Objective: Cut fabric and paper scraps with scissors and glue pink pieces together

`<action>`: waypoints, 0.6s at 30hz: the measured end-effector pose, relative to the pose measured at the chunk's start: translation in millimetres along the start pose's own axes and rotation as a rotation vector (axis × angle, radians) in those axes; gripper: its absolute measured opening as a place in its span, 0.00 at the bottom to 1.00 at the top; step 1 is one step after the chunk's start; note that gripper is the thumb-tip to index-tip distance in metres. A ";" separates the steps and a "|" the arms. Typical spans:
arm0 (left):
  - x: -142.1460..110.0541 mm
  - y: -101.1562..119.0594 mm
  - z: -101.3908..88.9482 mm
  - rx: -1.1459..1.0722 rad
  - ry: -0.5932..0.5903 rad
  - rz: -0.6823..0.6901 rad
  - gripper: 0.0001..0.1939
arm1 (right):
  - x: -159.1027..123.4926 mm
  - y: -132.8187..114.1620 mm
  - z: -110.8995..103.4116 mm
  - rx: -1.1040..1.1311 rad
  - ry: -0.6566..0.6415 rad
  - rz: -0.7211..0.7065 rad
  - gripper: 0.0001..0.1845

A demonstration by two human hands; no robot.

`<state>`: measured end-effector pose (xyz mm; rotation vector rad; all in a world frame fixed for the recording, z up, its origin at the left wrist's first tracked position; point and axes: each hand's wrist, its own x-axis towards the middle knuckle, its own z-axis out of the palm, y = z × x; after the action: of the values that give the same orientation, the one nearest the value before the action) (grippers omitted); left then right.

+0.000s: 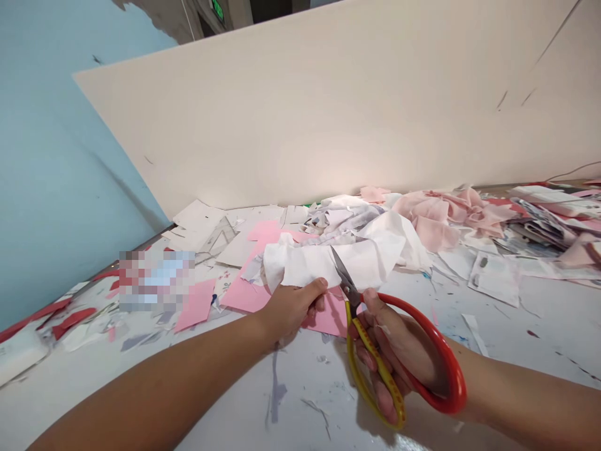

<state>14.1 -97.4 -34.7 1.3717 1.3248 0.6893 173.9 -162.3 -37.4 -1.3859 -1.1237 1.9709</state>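
Note:
A strip of white fabric [307,262] is pinched at its lower edge by my left hand [297,307], thumb on top and fingers curled beneath. My right hand [392,344] is wrapped round a pair of scissors [348,287] with red and yellow handles. The handles stand apart, and the dark blades point up and left across the white fabric. One blade lies over the cloth; where the other runs is partly hidden. Under my hands lies pink paper [331,316], with more of it to the left.
Pale pink fabric scraps [436,219] are heaped at the back right, beside stacked pieces [549,225]. White card sheets [200,219] lie at the back left, red scraps [72,322] nearer. A tall white panel [328,113] closes off the back; a blue wall [70,169] stands left.

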 end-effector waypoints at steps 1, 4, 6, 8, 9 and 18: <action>-0.2 -0.2 0.3 -0.003 0.008 0.004 0.23 | -0.2 -0.6 0.3 -0.002 0.004 -0.001 0.40; 0.0 -1.9 0.7 -0.011 0.017 0.019 0.23 | 0.1 -0.3 0.5 -0.016 0.004 0.004 0.38; 0.3 -3.0 0.2 -0.010 -0.003 0.036 0.23 | 0.8 1.2 0.1 -0.041 0.005 -0.006 0.37; 0.6 -3.7 -0.5 -0.008 -0.021 0.047 0.23 | 2.0 3.0 -0.5 -0.071 0.006 -0.026 0.37; 0.7 -3.9 -0.7 -0.007 -0.028 0.049 0.23 | 2.7 3.8 -0.8 -0.079 0.008 -0.032 0.36; 0.5 -4.7 0.0 0.020 -0.014 0.065 0.24 | 9.9 14.0 -4.2 -0.041 -0.034 -0.083 0.35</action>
<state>12.7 -97.8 -39.3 1.4387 1.2837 0.7101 175.1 -161.0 -55.0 -1.3089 -1.2236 1.9294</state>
